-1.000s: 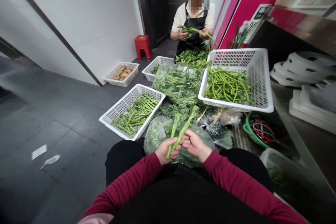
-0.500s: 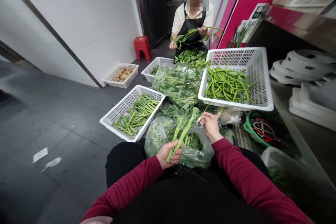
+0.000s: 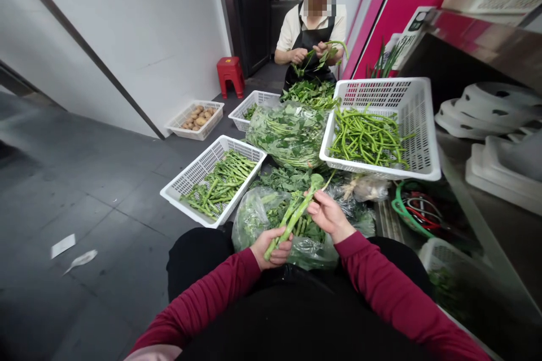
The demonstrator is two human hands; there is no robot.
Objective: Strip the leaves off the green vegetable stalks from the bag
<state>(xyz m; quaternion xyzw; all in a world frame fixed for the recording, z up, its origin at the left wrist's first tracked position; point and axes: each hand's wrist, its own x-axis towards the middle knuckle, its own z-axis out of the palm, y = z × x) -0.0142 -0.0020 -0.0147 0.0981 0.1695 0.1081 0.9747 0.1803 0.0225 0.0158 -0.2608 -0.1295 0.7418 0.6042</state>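
Observation:
My left hand (image 3: 273, 246) is wrapped round the lower ends of green vegetable stalks (image 3: 292, 218), which slant up to the right. Higher up, my right hand (image 3: 328, 211) has its fingers closed at the side of the stalks, near their leafy tops; whatever it pinches there is too small to make out. Beneath both hands an open clear plastic bag (image 3: 249, 217) holds more green stalks and leaves. To the left a white basket (image 3: 182, 187) contains trimmed green stalks.
A white basket (image 3: 417, 124) of green beans stands at right, beside a large bag of leafy greens (image 3: 288, 132). Behind, a person (image 3: 311, 28) handles greens. Potatoes (image 3: 198, 118), a red stool (image 3: 231, 76) and a green basket (image 3: 398, 208) lie around.
My right hand has moved left and slightly down, up against the stalks. The stalks in my left hand now lie closer together. The other person's hands have come nearer each other.

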